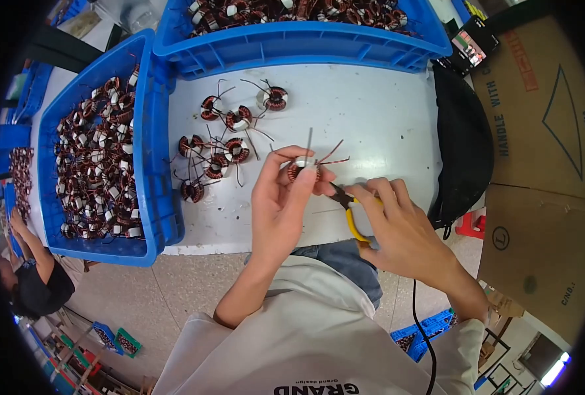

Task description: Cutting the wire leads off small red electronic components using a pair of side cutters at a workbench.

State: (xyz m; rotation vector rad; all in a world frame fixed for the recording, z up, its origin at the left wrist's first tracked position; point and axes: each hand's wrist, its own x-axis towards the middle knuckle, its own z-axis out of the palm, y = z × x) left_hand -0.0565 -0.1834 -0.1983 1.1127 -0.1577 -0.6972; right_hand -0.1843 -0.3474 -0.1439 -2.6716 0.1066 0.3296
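Between its thumb and fingers, my left hand [282,197] pinches a copper-wound toroidal coil [299,171] with a white part on top and wire leads sticking up and to the right. My right hand [403,229] holds yellow-handled pliers [354,223]; their dark jaws point left, close to my left fingertips and just below the coil. Whether the jaws touch anything cannot be told. Several similar coils lie loose on the white table to the left, among them one at the top [275,98] and one lowest [192,190].
A blue crate [161,163] of coils stands at the left, another blue crate [302,47] at the back. A black bag [462,148] lies at the table's right edge, beside a cardboard box [539,207]. A person [40,281] works at far left.
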